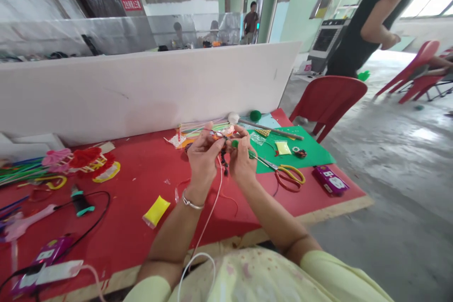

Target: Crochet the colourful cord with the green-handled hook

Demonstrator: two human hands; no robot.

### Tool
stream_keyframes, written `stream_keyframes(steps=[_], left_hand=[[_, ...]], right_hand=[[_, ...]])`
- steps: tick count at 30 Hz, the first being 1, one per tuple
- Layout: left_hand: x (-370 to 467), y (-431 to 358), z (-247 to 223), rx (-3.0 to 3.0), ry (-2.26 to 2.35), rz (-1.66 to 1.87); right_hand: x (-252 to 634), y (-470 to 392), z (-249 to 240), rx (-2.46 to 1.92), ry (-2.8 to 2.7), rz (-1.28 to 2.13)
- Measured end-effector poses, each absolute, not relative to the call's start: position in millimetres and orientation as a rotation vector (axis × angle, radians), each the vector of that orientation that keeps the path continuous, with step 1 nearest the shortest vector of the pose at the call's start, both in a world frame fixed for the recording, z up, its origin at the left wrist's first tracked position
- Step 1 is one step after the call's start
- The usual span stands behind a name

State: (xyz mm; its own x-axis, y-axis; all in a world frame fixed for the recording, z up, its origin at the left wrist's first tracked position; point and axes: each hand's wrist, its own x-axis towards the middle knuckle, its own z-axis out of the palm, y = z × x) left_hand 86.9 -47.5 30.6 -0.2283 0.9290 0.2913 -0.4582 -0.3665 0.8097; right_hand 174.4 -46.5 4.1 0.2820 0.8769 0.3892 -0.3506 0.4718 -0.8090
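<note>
My left hand (205,155), with a bangle at the wrist, pinches the upper end of a dark beaded cord (224,163) whose loose end dangles between my hands. My right hand (243,158) meets it at the fingertips and is closed around a slim green-handled tool (235,143). The tool's thin metal shaft sticks out to the right; its exact kind is unclear. A pale pink cord (212,203) runs from near my left fingers down to my lap. Scissors (290,177) with yellow and red handles lie right of my right hand.
On the red table (123,212) are a yellow packet (156,211), teal-handled pliers (81,202), red and pink fuzzy pieces (85,158) and a purple box (330,180). A green sheet (311,148) bears small parts. A white board (148,94) stands behind; a person is beyond a red chair (329,99).
</note>
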Motion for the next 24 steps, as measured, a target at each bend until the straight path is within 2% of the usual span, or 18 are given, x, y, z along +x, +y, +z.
stream_keyframes(steps=[4,8,16,22,24], left_hand=[[82,-53,25,1.328,1.025,2.016],[74,-57,22,1.487,1.114,2.050],[80,-49,28,1.106,0.809,1.943],[83,-49,28,1.097,0.838,1.993],[81,-49,32,0.974,0.768,1.875]], right_hand=[[160,-52,13,-0.640,-0.752,1.020],[160,-54,11,-0.684,-0.842,0.906],[167,-51,4,-0.724,-0.954,0.779],[164,-49,-1,-0.699,-0.929,0.760],[162,-46,-6,-0.660,-0.927,0.745]])
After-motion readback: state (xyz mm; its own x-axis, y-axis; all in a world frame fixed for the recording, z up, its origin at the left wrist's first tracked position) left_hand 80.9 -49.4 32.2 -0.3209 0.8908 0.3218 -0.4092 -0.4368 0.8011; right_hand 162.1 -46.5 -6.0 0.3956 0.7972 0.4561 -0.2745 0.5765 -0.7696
